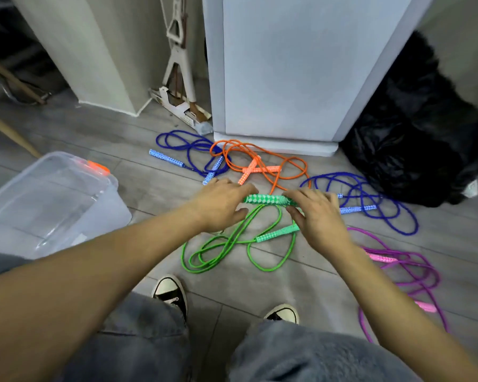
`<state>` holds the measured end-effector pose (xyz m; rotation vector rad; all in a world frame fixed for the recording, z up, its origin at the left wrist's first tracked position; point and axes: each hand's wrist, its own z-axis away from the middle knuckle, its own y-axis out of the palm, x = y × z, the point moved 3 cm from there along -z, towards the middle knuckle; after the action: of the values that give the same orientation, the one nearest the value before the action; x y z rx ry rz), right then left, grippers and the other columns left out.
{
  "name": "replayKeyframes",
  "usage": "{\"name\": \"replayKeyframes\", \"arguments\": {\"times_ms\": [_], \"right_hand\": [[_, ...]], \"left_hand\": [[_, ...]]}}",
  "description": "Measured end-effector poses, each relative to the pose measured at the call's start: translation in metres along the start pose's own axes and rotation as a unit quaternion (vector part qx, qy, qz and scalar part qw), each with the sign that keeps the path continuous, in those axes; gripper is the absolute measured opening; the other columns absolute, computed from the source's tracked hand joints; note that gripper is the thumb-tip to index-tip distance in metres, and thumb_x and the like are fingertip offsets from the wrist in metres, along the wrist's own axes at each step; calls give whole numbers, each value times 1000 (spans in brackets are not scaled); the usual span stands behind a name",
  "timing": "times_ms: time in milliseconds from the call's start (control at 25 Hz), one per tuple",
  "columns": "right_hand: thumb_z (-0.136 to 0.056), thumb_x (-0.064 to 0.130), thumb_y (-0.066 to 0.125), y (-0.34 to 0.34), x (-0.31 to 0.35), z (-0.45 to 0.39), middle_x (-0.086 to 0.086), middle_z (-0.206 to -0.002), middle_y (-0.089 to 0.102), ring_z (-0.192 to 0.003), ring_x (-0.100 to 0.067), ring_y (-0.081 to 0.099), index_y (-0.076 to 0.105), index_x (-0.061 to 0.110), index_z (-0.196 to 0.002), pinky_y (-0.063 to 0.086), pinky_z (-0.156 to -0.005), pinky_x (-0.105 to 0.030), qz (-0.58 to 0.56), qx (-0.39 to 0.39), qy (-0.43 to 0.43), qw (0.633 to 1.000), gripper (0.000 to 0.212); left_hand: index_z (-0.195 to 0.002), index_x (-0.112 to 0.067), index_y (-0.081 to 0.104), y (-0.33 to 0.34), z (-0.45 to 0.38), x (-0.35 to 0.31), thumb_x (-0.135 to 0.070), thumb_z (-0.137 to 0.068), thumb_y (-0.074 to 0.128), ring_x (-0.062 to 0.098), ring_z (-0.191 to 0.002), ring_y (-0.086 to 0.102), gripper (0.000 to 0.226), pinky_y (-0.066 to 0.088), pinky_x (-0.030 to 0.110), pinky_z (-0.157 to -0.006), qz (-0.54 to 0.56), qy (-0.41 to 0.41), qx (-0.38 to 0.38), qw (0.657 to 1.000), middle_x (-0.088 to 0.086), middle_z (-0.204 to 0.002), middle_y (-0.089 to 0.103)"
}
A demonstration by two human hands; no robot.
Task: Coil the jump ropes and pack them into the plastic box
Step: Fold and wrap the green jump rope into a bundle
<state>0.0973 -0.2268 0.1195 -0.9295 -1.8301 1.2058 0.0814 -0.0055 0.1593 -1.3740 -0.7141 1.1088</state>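
Observation:
A green jump rope [226,245] lies in loose loops on the grey floor in front of me. One of its green patterned handles [268,199] sits between my hands. My left hand [221,201] reaches with fairly straight fingers and touches the handle's left end. My right hand [319,216] closes fingers and thumb round the handle's right end. The rope's second handle [278,232] lies just below, partly under my right hand. The clear plastic box [113,186], with an orange latch, stands open to my left.
Other ropes lie spread on the floor: an orange rope [260,166], a blue rope [188,150] at the back left, another blue rope [370,199] on the right, and a purple rope [406,268]. Behind stand a white cabinet [273,78], a black bag [414,139] and a mop [177,64].

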Motion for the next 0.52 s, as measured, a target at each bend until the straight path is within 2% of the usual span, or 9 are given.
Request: {"name": "replayKeyframes", "arguments": {"times_ms": [80,200,240,280,360,440,520], "right_hand": [[-89,26,69,-48,11,-16,6,-110,68,-104,-23,63,65,29,-117,34,-87,-41,10,-22,-31,999,28],[-88,28,63,-108,27,-36,9,-113,69,-107,-19,64,66,30,-117,33,-89,-40,16,-53,-58,997,29],[-87,29,60,-124,33,-41,10,-115,69,-109,-18,64,66,30,-117,32,-90,-40,26,-62,-60,996,30],[-87,30,57,-138,38,-46,11,-117,69,-110,-17,64,67,31,-116,30,-92,-39,34,-66,-60,995,31],[-88,31,56,-158,49,-56,13,-122,67,-115,-16,62,67,32,-116,30,-95,-39,35,-63,-58,996,31],[-89,31,62,-171,61,-61,11,-128,65,-121,-16,59,66,33,-119,30,-99,-41,40,-67,-53,996,31],[-89,31,66,-174,67,-59,4,-133,60,-124,-22,55,61,32,-128,34,-100,-44,38,-86,27,995,39]], "left_hand": [[-136,-27,48,-37,10,-11,-31,-96,55,26,-105,63,42,45,35,-82,94,11,-23,995,2,-112,70],[-143,-32,44,-87,27,-32,-16,-92,58,-6,-85,61,55,45,18,-78,228,62,-54,970,-9,-103,65],[-141,-38,45,-101,34,-37,-14,-89,57,-6,-83,60,58,48,18,-80,254,72,-47,963,-10,-104,63],[-135,-45,49,-111,38,-39,-17,-88,55,2,-84,62,55,52,26,-83,266,72,-33,961,-8,-106,65],[-119,-47,60,-126,42,-37,-24,-86,53,19,-89,66,40,55,41,-85,286,61,-20,956,-2,-108,69],[-108,-41,68,-137,46,-34,-19,-86,55,20,-95,68,34,55,45,-88,328,63,-53,941,-2,-104,72],[-104,-32,72,-145,49,-31,-11,-90,56,16,-90,71,30,58,43,-87,406,31,-98,908,2,-95,75]]}}
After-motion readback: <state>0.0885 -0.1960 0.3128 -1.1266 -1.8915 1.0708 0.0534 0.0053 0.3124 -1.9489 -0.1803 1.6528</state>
